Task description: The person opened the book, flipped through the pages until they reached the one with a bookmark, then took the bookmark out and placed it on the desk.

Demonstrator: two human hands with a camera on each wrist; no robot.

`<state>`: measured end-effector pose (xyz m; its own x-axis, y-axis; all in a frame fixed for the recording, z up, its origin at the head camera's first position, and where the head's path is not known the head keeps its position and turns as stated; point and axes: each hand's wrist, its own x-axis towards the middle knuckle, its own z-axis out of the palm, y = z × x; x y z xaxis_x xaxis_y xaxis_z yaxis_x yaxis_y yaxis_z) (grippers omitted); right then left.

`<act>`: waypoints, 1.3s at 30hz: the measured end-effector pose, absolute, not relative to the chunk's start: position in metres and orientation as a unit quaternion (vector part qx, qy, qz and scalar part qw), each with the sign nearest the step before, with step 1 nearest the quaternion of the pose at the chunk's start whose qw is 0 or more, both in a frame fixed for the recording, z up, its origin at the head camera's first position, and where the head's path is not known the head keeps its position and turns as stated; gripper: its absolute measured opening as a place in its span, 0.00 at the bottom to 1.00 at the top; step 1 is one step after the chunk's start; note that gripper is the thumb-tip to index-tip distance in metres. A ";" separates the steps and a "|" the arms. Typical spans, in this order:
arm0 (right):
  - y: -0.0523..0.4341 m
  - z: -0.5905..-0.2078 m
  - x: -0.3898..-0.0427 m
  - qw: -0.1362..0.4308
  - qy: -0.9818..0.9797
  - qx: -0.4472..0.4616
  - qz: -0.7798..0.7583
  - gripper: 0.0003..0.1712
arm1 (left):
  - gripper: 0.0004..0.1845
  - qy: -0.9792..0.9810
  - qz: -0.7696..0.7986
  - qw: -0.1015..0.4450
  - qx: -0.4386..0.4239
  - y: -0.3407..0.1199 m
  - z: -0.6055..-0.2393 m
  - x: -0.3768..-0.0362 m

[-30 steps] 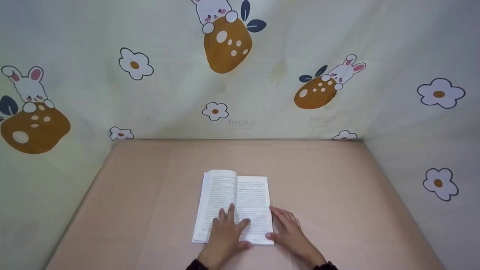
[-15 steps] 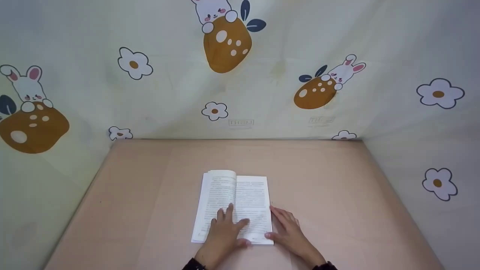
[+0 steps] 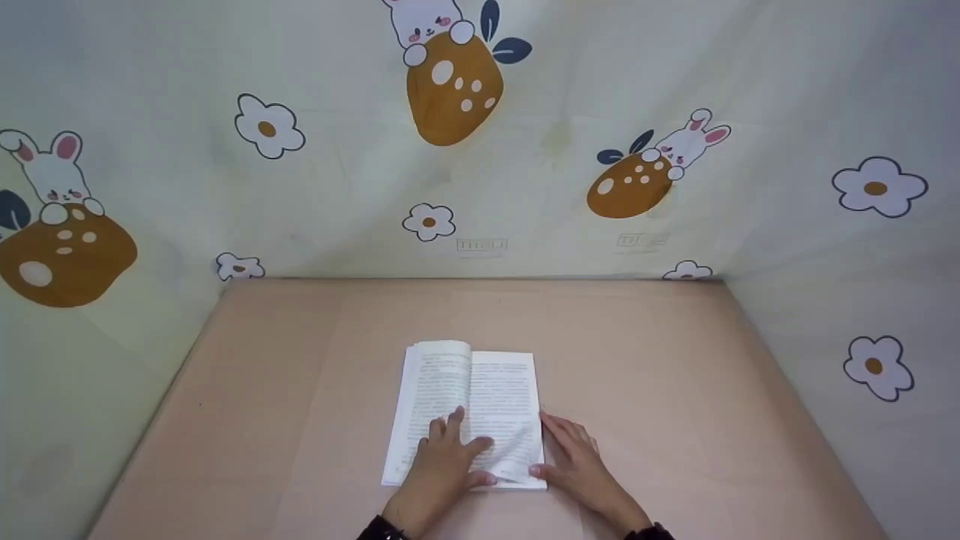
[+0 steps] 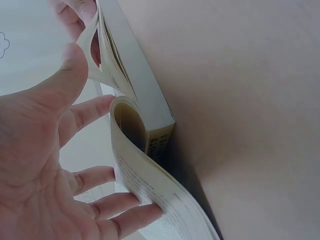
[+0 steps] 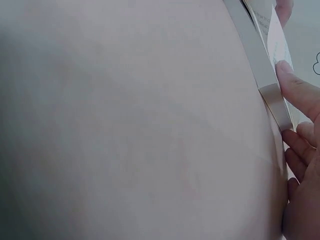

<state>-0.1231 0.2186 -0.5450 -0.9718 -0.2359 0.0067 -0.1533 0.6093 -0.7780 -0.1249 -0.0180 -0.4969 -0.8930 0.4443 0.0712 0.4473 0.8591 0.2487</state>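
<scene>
An open book [image 3: 504, 390] lies on the table, its left-hand pages [image 3: 442, 375] rising in a curve beside the spine. My left hand [image 3: 439, 465] rests on it with spread fingers. In the left wrist view those fingertips touch the curved pages, and the thumb is against a bowed right-hand leaf [image 4: 102, 70]. My right hand [image 3: 589, 472] holds the book's right edge near the lower corner. Its thumb lies on the page edge, with the fingers [image 5: 295, 145] along the book's side in the right wrist view. The right hand's inner side is partly hidden.
The pinkish-beige table top [image 3: 660, 360] spreads around the book on all sides. A pale cloth [image 3: 337, 187] printed with rabbits, strawberries and flowers encloses the back and both sides. Dark sleeve cuffs [image 3: 382, 529] show at the bottom.
My left hand has slid slightly left and toward the person. The lower part of the right-hand page now looks more bowed. My right hand has stayed in place.
</scene>
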 end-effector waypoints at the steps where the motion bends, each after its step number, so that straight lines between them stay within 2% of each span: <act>1: 0.218 -0.545 -0.123 0.048 0.896 -0.108 -0.429 0.44 | 0.30 -0.964 -0.135 0.003 -0.229 -0.018 -0.497 -0.125; 10: 0.218 -0.546 -0.123 0.034 0.899 -0.116 -0.421 0.45 | 0.30 -0.963 -0.152 -0.005 -0.224 -0.023 -0.497 -0.127; 16: 0.217 -0.544 -0.123 0.065 0.894 -0.094 -0.433 0.44 | 0.28 -0.957 -0.189 -0.032 -0.216 -0.025 -0.496 -0.128; 29: 0.217 -0.543 -0.123 0.069 0.897 -0.093 -0.426 0.43 | 0.22 -0.960 -0.191 -0.010 -0.205 -0.022 -0.494 -0.125; 39: 0.217 -0.542 -0.124 0.070 0.899 -0.084 -0.425 0.43 | 0.20 -0.962 -0.238 -0.011 -0.138 -0.014 -0.493 -0.124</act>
